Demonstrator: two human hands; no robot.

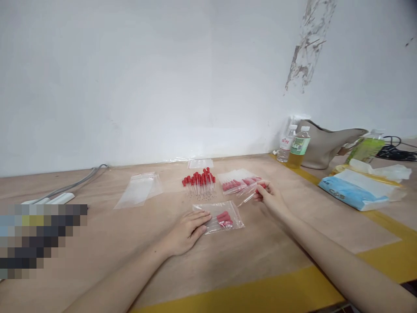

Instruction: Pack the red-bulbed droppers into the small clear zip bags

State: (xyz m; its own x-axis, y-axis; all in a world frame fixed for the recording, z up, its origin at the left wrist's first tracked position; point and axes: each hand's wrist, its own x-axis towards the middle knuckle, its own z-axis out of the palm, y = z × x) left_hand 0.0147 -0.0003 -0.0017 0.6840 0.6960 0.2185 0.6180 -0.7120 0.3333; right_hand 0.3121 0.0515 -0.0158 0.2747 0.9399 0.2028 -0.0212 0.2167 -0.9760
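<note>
Left hand point(186, 229) lies flat, fingers extended, on the zip bag point(214, 210) of red-bulbed droppers point(223, 217) — presumably steadying it against the tabletop point(260, 256). Right hand point(266, 194) pinches held droppers point(248, 196) near their bulbs, leaving tips free. Loose droppers point(200, 182) lie bulbs-away beyond, apparently within easy reach — filled bags point(239, 179) just beside.

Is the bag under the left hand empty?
No, the clear zip bag has something inside: red-bulbed droppers show through it.
</note>
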